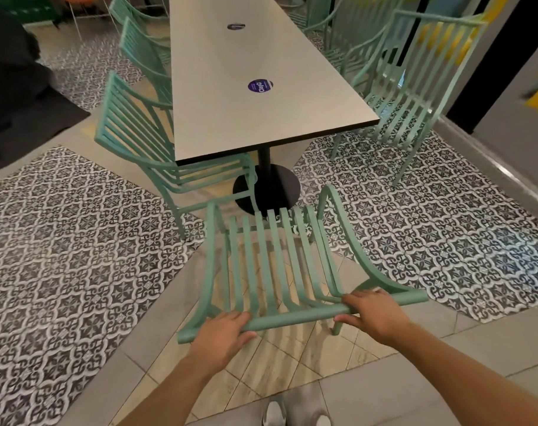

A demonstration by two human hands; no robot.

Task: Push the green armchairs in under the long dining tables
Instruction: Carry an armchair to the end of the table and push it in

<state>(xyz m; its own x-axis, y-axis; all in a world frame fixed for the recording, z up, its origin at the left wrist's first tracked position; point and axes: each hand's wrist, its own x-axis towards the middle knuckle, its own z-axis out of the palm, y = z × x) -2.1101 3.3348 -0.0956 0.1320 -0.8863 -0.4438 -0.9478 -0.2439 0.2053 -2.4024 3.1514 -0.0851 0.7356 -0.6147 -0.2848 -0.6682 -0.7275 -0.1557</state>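
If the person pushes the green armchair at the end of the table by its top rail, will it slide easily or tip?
The armchair is open slats on a thin frame, so it looks light and stiff. Both hands, left and right, hold the top rail, high up, so a leg catching on a tile joint might tip it forward. Its seat points at the table base, which may stop it.

Soft, even indoor light falls from above, neither bright nor dim. The pale surface (246, 96) shows a mild sheen but no hard glare. Slatted shadows from the nearest chair (274, 272) lie on the floor tiles (292, 358) just under its back rail. Wide-angle bending curves the straight lines toward the edges. The far end and the right edge are smeared and soft; the middle is fairly sharp.
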